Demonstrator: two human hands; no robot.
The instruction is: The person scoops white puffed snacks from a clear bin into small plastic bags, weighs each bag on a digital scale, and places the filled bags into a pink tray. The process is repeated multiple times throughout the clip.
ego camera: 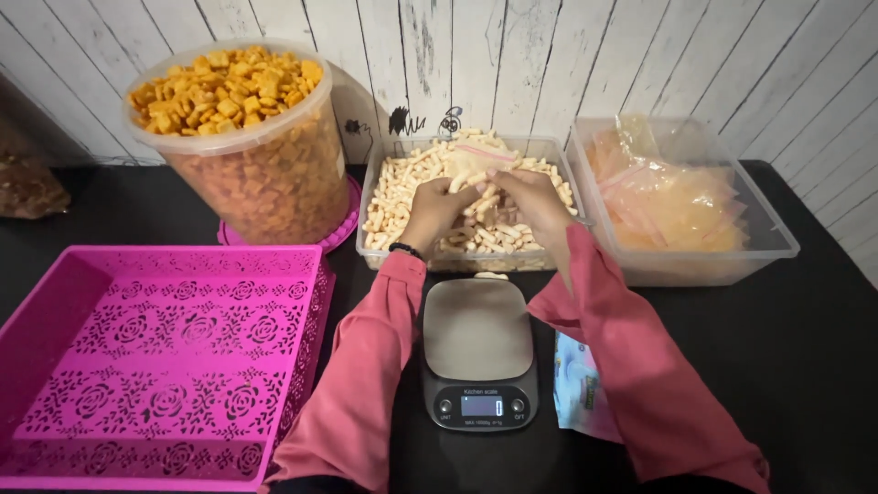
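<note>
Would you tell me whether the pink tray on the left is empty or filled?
Empty: the pink tray shows only its bare patterned floor, with nothing lying in it.

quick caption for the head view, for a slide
Both hands, left hand and right hand, gather pale snack sticks in a clear tub behind a kitchen scale.

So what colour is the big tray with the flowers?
Bright pink tray, with cut-out rose patterns; the head view shows it.

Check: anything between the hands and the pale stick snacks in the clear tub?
Nothing visible. Left hand and right hand are already in the tub, among the stick snacks, with some between the fingers.
</note>
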